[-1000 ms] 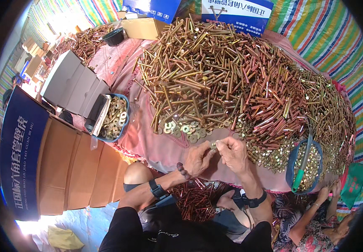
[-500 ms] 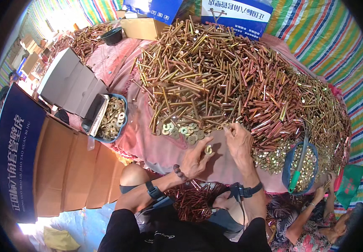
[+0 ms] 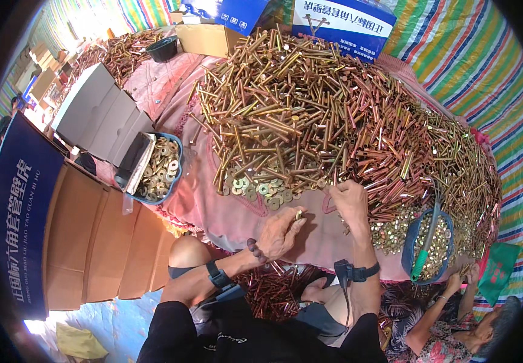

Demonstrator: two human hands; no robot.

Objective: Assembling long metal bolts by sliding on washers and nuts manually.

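Observation:
My left hand (image 3: pixel 278 233) is curled over the pink cloth, thumb and fingertips closed on a small brass-coloured washer (image 3: pixel 298 214), seen nearly edge-on. My right hand (image 3: pixel 349 201) is at the near edge of the heap of long brass and copper-coloured bolts (image 3: pixel 310 121), its fingers pinched together at the heap. Whatever they hold, if anything, is hidden. Between the heap and my left hand lie several loose flat washers (image 3: pixel 264 189). Small nuts (image 3: pixel 394 233) are spread to the right of my right hand.
A blue tub of washers (image 3: pixel 163 169) stands at left beside an open carton (image 3: pixel 101 118). At right, a blue basket of nuts (image 3: pixel 434 248) holds a green-handled tool (image 3: pixel 419 266). Another person's arms (image 3: pixel 440 305) reach in at lower right. Large brown cartons (image 3: pixel 98 236) stand at lower left.
My left hand has turned and its fingers have drawn closer around the washer. My right hand has shifted slightly right and down, staying at the heap's edge. The view has shifted slightly.

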